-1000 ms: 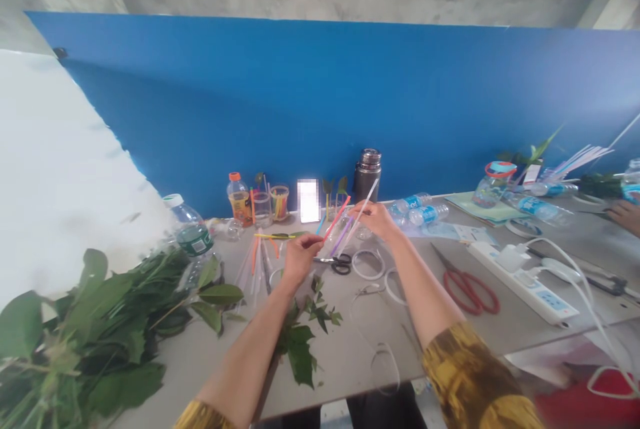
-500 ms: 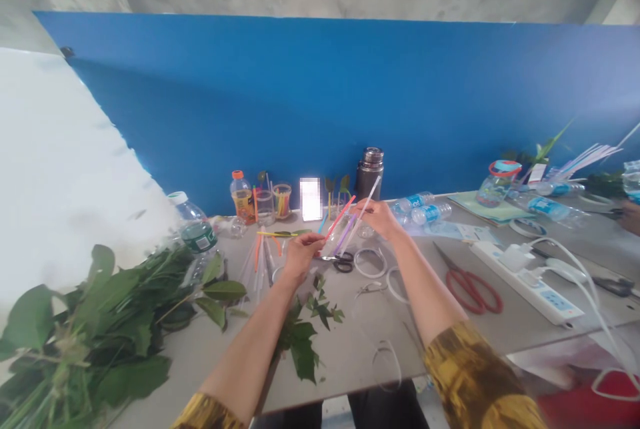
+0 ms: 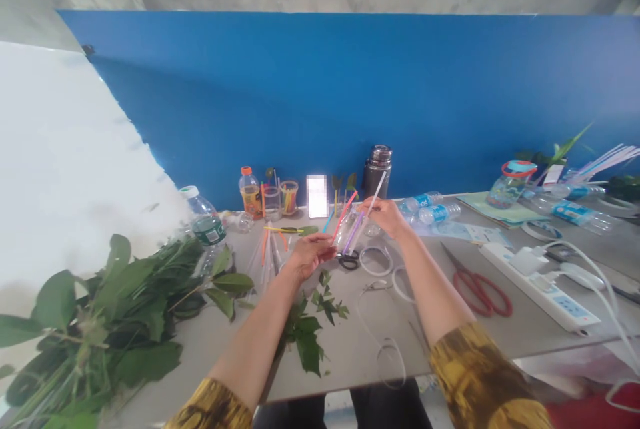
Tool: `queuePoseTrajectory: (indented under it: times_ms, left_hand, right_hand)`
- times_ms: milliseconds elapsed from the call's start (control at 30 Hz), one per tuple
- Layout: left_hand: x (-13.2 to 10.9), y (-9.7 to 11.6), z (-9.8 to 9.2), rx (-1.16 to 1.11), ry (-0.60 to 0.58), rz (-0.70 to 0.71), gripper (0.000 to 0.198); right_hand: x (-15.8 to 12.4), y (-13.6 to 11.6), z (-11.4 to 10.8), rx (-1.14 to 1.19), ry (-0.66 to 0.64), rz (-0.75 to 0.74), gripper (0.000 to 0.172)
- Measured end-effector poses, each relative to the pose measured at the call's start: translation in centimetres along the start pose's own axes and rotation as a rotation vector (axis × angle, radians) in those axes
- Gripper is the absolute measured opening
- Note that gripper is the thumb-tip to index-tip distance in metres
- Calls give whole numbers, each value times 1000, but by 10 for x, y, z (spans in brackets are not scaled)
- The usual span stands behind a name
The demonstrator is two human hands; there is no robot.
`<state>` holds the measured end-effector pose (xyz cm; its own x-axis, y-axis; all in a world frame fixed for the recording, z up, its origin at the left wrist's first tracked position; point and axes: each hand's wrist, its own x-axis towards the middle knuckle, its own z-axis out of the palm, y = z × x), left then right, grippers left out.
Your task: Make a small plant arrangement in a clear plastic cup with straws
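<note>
My left hand [image 3: 311,253] grips the lower ends of a small bunch of thin drinking straws [image 3: 354,216], red, purple and clear, that fan upward to the right. My right hand [image 3: 386,214] pinches the clear straw near its upper part. Both hands hover over the grey table [image 3: 350,342], just above black-handled scissors [image 3: 348,260] and clear plastic rings [image 3: 376,260]. A small leafy sprig [image 3: 313,326] lies on the table below my left hand.
A big pile of green leafy branches [image 3: 100,322] fills the left. Loose straws [image 3: 270,249], bottles [image 3: 207,229], cups [image 3: 280,197] and a dark flask [image 3: 376,170] stand by the blue wall. Red scissors [image 3: 477,286] and a white power strip [image 3: 545,286] lie to the right.
The view has shifted a little to the left, so everything sits further right in the picture. My left hand has turned slightly palm-up; both hands keep hold of the straws.
</note>
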<state>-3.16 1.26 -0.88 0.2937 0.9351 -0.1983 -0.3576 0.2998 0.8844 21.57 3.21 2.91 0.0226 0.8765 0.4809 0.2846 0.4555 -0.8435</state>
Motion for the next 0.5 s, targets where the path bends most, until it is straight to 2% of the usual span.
queuePoseTrajectory:
  times_ms: [200, 500]
  left_hand:
    - [-4, 2, 1, -1, -56, -75, 26]
    - [-2, 3, 3, -50, 32, -49, 23]
  right_hand:
    - [-1, -2, -1, 25, -6, -39, 23]
    - [1, -2, -1, 11, 11, -22, 24]
